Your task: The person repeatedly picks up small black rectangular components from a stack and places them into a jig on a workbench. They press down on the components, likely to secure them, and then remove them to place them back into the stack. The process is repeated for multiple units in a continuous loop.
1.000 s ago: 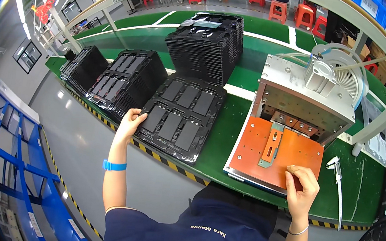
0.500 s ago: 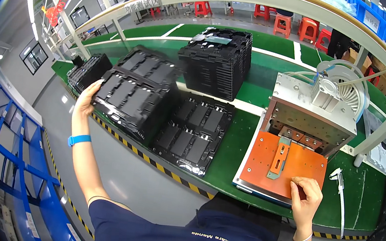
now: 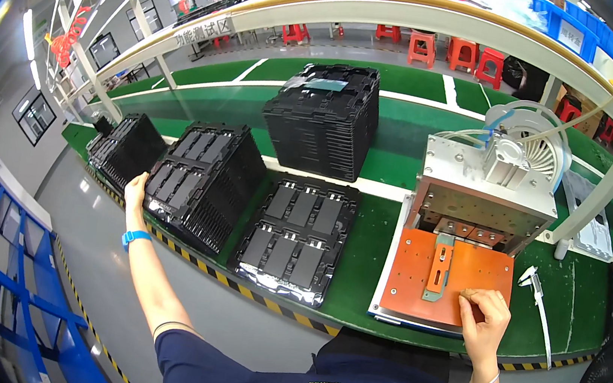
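the stack of black trays (image 3: 206,176) sits on the green counter (image 3: 358,273), left of a flat tray (image 3: 297,236). the left hand (image 3: 135,191) grips the stack's left edge. the right hand (image 3: 485,314), fingers curled together, presses on the orange plate (image 3: 419,269) under the metal press (image 3: 483,196).

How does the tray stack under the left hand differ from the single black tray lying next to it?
The tray stack is many trays deep and leans, its top face tilted toward the camera; the single tray is one layer and lies flat on the green bench. The left hand grips the stack's near-left corner; nothing touches the single tray. Both are black, with two rows of rectangular pockets.
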Motion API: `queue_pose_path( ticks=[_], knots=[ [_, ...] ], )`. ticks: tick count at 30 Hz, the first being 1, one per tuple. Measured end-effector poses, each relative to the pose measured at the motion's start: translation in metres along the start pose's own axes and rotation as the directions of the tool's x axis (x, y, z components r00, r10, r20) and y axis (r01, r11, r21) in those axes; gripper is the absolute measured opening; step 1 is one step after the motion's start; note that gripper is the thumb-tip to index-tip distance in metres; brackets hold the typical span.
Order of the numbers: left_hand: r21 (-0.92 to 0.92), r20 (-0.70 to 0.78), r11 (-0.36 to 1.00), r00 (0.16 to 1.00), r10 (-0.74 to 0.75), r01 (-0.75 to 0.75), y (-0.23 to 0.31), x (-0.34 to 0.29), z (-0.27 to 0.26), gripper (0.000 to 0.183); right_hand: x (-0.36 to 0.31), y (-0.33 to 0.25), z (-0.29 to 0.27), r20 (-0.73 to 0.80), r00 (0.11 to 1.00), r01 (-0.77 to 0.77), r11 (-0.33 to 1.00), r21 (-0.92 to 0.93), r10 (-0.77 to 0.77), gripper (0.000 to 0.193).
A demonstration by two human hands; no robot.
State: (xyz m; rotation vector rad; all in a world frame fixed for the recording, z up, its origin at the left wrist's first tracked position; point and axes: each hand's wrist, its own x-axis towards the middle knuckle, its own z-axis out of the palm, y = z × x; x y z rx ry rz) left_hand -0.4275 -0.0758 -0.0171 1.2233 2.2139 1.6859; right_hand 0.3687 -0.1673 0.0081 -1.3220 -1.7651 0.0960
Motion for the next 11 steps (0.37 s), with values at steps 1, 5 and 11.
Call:
queue_pose_path(
  ticks=[1, 5, 11],
  knots=[
    [0.054, -0.075, 0.998, 0.997, -0.003, 0.007, 0.002, 0.000, 0.010, 0.034, 0.000, 0.000, -0.002, 0.007, 1.000, -0.005, 1.000, -0.024, 0.005, 0.005],
    [0.485, -0.303, 0.852, 0.952, -0.046, 0.196, 0.031, -0.008, 0.019, 0.037, 0.001, -0.001, -0.002, -0.008, 1.000, 0.018, 1.000, -0.004, -0.018, 0.006],
    [0.847, -0.116, 0.508, 0.879, 0.463, -0.155, 0.119, -0.022, 0.045, 0.042, -0.005, 0.006, -0.005, -0.001, 0.998, -0.055, 0.991, 0.120, 0.055, 0.007]
  ],
)
